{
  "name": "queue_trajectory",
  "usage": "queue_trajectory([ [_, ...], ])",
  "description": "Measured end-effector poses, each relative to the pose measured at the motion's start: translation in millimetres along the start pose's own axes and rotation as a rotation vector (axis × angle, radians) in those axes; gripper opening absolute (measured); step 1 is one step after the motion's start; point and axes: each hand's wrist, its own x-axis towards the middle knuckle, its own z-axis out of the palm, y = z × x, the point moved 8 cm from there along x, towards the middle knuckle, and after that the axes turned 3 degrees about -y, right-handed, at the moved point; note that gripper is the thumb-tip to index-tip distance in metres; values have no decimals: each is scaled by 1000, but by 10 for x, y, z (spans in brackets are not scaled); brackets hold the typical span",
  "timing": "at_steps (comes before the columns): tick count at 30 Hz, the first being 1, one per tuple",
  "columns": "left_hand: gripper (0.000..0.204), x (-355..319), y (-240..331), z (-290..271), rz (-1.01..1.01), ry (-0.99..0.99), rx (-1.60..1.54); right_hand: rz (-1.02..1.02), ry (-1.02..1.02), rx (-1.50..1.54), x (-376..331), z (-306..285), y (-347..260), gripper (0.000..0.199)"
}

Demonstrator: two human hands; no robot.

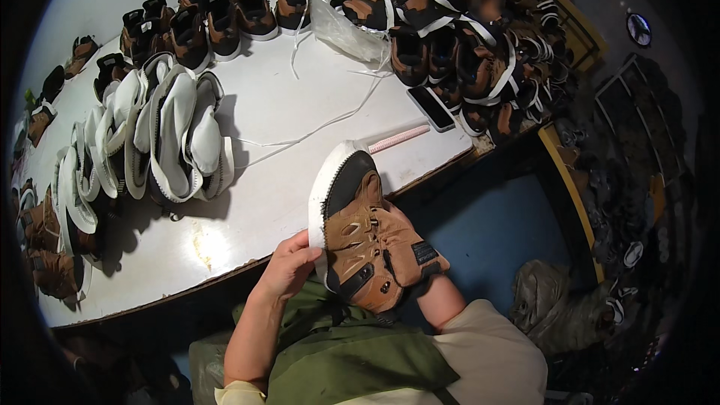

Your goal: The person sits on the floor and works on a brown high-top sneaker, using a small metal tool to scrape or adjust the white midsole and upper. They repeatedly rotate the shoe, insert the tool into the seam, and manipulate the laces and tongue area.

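Note:
A brown and black sneaker [360, 244] with a white sole is held up over my lap, its toe pointing toward the table and its side turned up. My left hand [291, 266] pinches the edge of the white sole, thumb on top. From the other side my right hand [400, 217] supports the shoe; the upper hides most of it, and I cannot tell whether it is inside or behind. White stitching thread [300, 137] runs loose across the table beyond the shoe. A pink striped stick [400, 138] lies just past the toe.
White table [262, 202] ahead. Stacked white soles [176, 135] stand at its left, a row of sneakers [187, 34] behind. A shoe heap [480, 52], plastic bag [349, 30] and phone [431, 109] are at the right. A grey sack [555, 304] sits on the floor.

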Motion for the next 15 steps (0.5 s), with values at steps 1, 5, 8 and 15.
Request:
queue_trajectory([
  [1,38,-6,-26,-29,-4,19,24,6,-2,-1,-23,30,-3,35],
  [5,35,-3,-144,-151,-28,91,46,22,-35,19,-103,259,-31,36],
  [8,36,10,-170,-195,-21,127,16,-6,19,-32,-101,214,-36,37],
  [15,35,28,-216,-262,-6,182,-14,20,-22,67,268,-415,137,41],
])
